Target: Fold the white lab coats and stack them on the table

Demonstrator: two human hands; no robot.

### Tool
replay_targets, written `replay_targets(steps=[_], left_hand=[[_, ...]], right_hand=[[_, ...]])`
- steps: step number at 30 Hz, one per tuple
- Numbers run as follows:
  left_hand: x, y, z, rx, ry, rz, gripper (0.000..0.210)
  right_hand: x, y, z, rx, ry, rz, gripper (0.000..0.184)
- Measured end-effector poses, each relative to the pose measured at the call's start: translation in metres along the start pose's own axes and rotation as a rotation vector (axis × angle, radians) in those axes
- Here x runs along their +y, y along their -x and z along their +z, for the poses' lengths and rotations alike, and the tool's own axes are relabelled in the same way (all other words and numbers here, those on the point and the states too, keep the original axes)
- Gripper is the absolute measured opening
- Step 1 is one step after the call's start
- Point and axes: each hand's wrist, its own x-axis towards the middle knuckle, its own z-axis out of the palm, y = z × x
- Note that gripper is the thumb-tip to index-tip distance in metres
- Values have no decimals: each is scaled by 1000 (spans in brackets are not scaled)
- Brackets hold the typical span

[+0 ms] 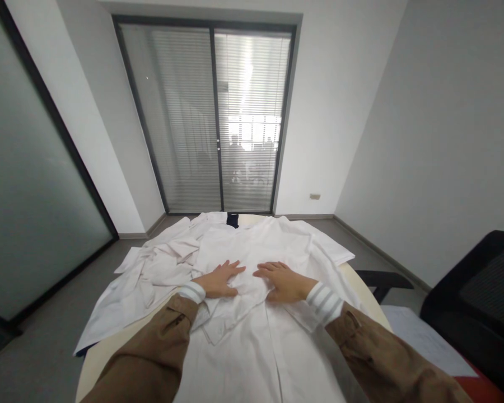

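A white shirt-like or coat-like garment [235, 347] lies spread over the round table, with a long seam or front edge running toward me. My left hand [220, 279] rests on its upper part, palm down with the fingers spread. Just to the right, my right hand [283, 281] lies on the same cloth, fingers also stretched out. Both hands press on the fabric without gripping it, a small gap between them. Creases and a loose fold of cloth show below the left hand.
More crumpled white clothing [151, 274] covers the table's left side and overhangs its edge. A small dark piece of cloth [232, 220] lies at the far edge. The pale tabletop [367, 294] shows at right. Beyond it stands a black chair [479, 296] with papers [424, 336] nearby.
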Motion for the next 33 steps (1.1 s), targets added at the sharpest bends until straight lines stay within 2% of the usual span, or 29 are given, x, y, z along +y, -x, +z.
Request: replay_targets(steps=[2, 4, 7, 14, 16, 18, 22, 25, 28, 31, 33], left_hand=[[-1, 8, -10, 31, 21, -15, 84], [-3, 15, -19, 60, 0, -82, 82], [-8, 23, -27, 94, -51, -194, 86], [-33, 21, -21, 113, -93, -297, 88], [-43, 18, -18, 190, -138, -343, 80], [-51, 15, -16, 322, -151, -388, 70], [-61, 8, -18, 544, -36, -408, 54], [-66, 3, -23, 604, 14, -378, 47], [-70, 1, -27, 659, 52, -344, 46], [-73, 1, -30, 725, 65, -338, 46], [-73, 0, -29, 746, 63, -337, 48]], right_hand=[[-2, -2, 18, 43, -60, -40, 76], [-3, -1, 32, 139, -85, -42, 70], [-1, 5, 44, 231, -74, -66, 69], [13, 23, 40, 142, -67, -183, 83], [17, 29, 37, 122, -78, -203, 84], [18, 33, 32, 103, -87, -214, 86], [8, 35, 18, 76, -63, -244, 90], [-8, 33, 13, 87, 6, -333, 81], [-24, 29, 19, 98, 48, -404, 63], [-34, 26, 27, 114, -24, -383, 46], [-38, 25, 30, 142, -126, -335, 44]])
